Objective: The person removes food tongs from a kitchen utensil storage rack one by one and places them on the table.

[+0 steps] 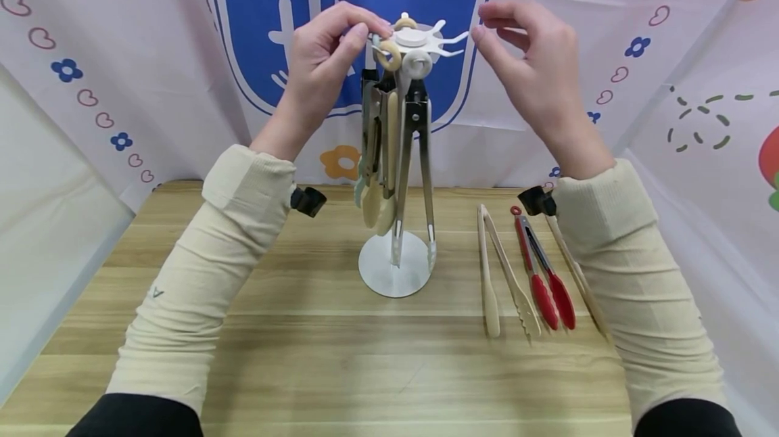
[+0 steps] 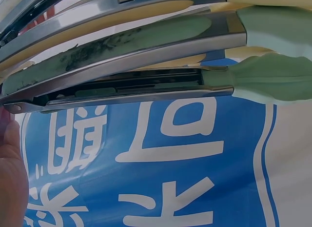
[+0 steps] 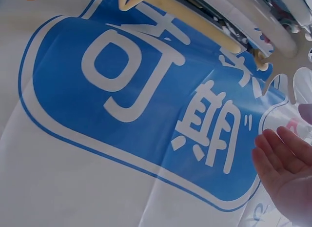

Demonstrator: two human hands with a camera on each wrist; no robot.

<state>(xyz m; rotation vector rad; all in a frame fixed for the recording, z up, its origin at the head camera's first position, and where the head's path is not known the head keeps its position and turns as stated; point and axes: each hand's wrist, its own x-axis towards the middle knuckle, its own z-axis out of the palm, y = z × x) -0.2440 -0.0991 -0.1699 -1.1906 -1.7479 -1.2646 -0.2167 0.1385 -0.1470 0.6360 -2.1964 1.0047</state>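
Observation:
A white rotating rack (image 1: 409,38) with curved hooks stands on a round white base (image 1: 395,274). Several tongs hang from its left and front hooks, among them green-tipped tongs (image 2: 117,46) and metal tongs with a white ring (image 1: 417,65). My left hand (image 1: 325,51) rests its fingertips at the rack's left rim, beside a beige ring (image 1: 388,56); its exact contact is partly hidden. To the right of bare hooks, my right hand (image 1: 535,65) is raised with fingers loosely bent and nothing in it. In the right wrist view its palm faces the rack.
On the wooden table (image 1: 292,356), to the right, lie beige tongs (image 1: 505,274), red-tipped tongs (image 1: 544,274) and a further wooden-looking piece (image 1: 578,274), partly behind the right sleeve. A printed white and blue cloth (image 1: 255,17) hangs behind the rack.

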